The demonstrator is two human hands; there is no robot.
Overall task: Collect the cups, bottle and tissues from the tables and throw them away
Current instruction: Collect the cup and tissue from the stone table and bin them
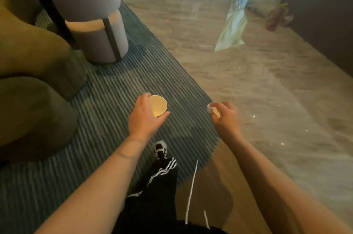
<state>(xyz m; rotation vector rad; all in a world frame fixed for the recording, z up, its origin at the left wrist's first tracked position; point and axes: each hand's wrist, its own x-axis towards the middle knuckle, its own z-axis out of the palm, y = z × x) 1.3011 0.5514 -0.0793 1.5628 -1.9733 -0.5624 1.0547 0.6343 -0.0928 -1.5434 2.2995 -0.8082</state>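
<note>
A person walks over the rug's edge, left hand (pixel 145 117) curled around a tilted paper cup (pixel 158 105), right hand (pixel 226 114) pinching a crumpled tissue (pixel 211 109) above bare floor; the tilt could spill any dregs.

Both forearms are bare, no sleeves. A thin band (pixel 131 154) circles the left wrist. The trousers (pixel 152 191) are black with three white side stripes, two white drawstrings (pixel 191 188) hang loose, and the shoe (pixel 160 150) is black and white.
</note>
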